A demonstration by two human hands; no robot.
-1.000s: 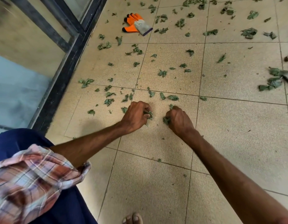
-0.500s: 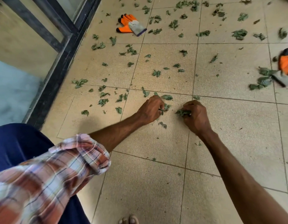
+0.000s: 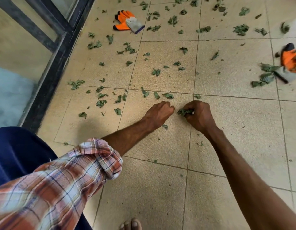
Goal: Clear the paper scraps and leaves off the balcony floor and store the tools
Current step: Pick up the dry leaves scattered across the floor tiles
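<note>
Green scraps (image 3: pixel 168 96): strewn over most of the floor, thickest toward the far side, sparse close to the person. They are small and crumpled, so leaf and paper cannot be told apart.
Right hand (image 3: pixel 199 115): low on the floor, fingers curled round a clump (image 3: pixel 185 112) of the green scraps, which sticks out toward the other hand. Something small and pale shows at the fingertips, too tiny to make out.
Left hand (image 3: pixel 158 113): just beside the right, knuckles up and fingers rolled into a fist. The palm is hidden, so whether it holds anything cannot be told.
Floor (image 3: pixel 235 130): beige tiles with thin dark joints.
Orange glove (image 3: pixel 128 22): lies flat at the far left near the door frame, orange fingers with a grey cuff, scraps all around it.
Second glove (image 3: pixel 291 63): at the right edge, blurred and partly cut off by the picture; scraps lie against its grey cuff.
Door frame (image 3: pixel 57 52): black, along the left; what is behind the glass is a blur.
Sleeve (image 3: pixel 69 171): plaid, rolled above the left forearm, smeared at the bottom corner.
Toes (image 3: pixel 130 224): only the tips show at the bottom edge.
</note>
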